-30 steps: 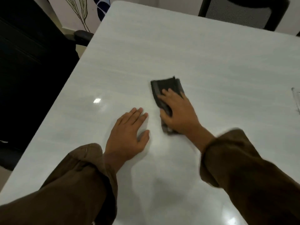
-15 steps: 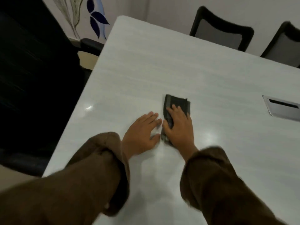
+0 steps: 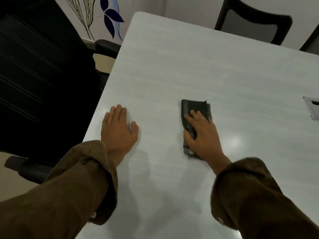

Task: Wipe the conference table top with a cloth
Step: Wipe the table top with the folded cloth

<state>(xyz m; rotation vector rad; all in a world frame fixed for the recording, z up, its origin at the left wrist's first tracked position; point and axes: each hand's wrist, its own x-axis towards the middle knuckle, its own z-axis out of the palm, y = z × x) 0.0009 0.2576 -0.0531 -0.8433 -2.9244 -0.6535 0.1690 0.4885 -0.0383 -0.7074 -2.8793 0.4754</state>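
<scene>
Grey cloth (image 3: 195, 107): dark, folded into a narrow pad, lying flat on the worktop (image 3: 189, 57) just right of the frame's centre; its far end shows past my fingertips.
Right hand (image 3: 202, 135): spread flat on the cloth's near half, fingers straight, pressing down rather than clenched round it.
Left hand (image 3: 117, 130): palm down on bare worktop at left of centre, near the table's left edge, fingers straight, holding nothing, well apart from the cloth.
Surface: pale and glossy, with faint grain and soft light spots.
Metal hatch (image 3: 312, 107): at the right edge of the frame.
Progress: mid-wipe, I judge; no streaks or dust show, so I cannot tell which patches are done.
Left: probably the broad stretch toward the upper frame and around the hatch.
</scene>
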